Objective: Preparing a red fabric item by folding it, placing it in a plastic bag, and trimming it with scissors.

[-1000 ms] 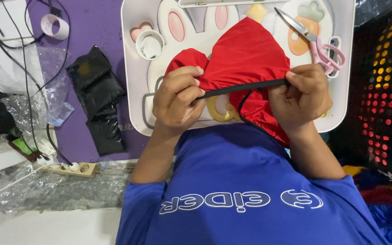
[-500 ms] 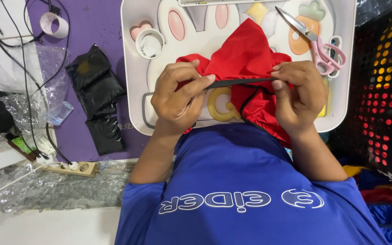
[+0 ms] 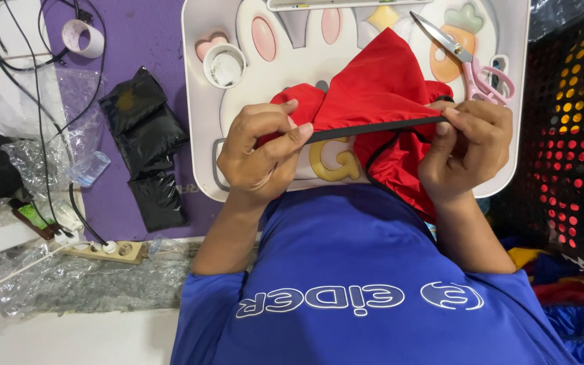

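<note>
Both hands have drifted apart since half a second ago, so the black trim strip (image 3: 373, 127) now runs longer and tauter between them, and the red cloth has spread wider above it. Left hand (image 3: 261, 152) is closed in a pinch, thumb and fingertips clamped on the left end of the strip where it meets the red garment (image 3: 380, 88). Right hand (image 3: 468, 152) is curled shut on the right end, fingers folded over strip and fabric edge together. Garment sits bunched between and above the hands, held just over the white lap tray (image 3: 204, 101), lower part draping toward the person's blue shirt (image 3: 353, 270). Progress, as a judgement: black edging looks already attached along the visible hem, and the stretch between the hands reads like a check or straightening of that edge; no cut or stitch in progress. Pink-handled scissors (image 3: 471, 64) lie untouched on the tray's upper right, well clear of the right hand. Small white cup (image 3: 224, 65) sits in the tray's upper left. Off the tray to the left: black plastic bag (image 3: 144, 142) on the purple mat (image 3: 136, 40), tape roll (image 3: 82, 37), cables, power strip (image 3: 103, 249). Black perforated basket (image 3: 569, 135) stands at right.
</note>
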